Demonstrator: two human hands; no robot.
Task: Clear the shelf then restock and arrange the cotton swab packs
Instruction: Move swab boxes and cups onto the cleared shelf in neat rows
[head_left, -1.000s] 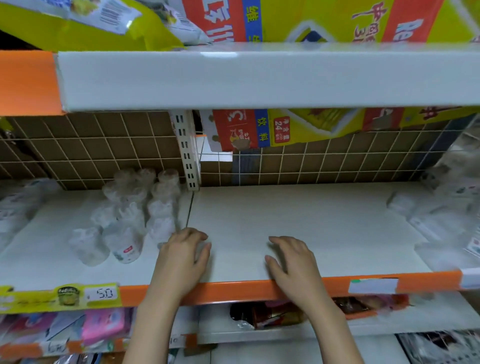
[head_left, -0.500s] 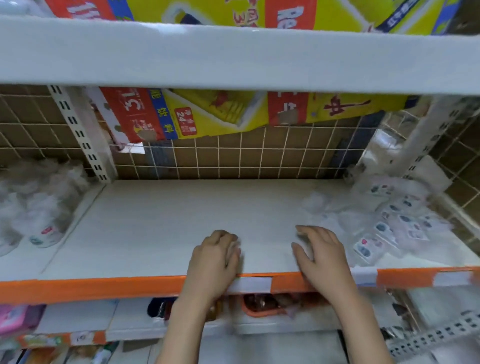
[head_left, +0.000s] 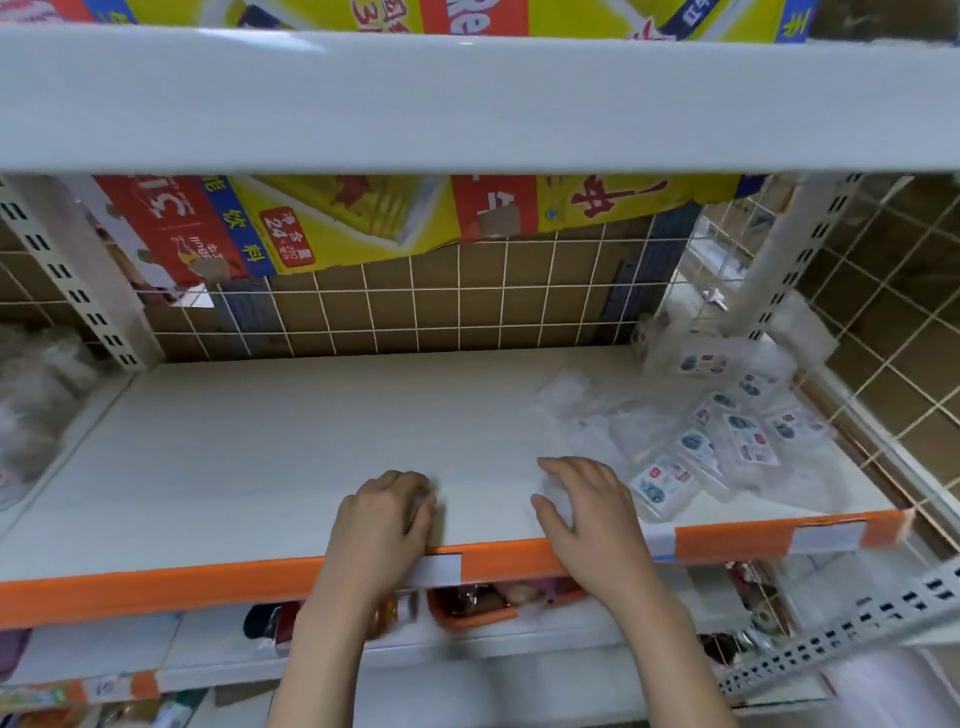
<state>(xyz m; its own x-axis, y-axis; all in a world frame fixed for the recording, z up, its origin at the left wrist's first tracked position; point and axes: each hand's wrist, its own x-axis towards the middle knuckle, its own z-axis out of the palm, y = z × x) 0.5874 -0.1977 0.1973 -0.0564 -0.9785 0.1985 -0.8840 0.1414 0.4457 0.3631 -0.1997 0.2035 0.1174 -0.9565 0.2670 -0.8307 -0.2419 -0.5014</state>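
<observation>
The white shelf (head_left: 260, 467) served as the reference surface, edged along its front by an orange price rail (head_left: 156, 587). The left hand (head_left: 382, 519) rested on the shelf at the front edge, near the middle of the rail, with its fingers curled under; a small clear item appeared to sit beneath the fingertips, but whether the hand grasped it could not be determined. The right hand (head_left: 582, 504) lay on the shelf just to the right of the left hand, fingers bent over a small clear pack whose outline was blurred; the grip on it could not be confirmed either. The cotton swab packs (head_left: 727, 441) lay in a loose, overlapping pile at the right end of the shelf, against the wire side panel, just beside the right hand. A wire grid back panel (head_left: 415, 312) stood at the rear of the shelf, with a yellow and red carton (head_left: 337, 228) hanging behind it. Blurred clear containers (head_left: 31, 395) occupied the neighbouring shelf to the left.
</observation>
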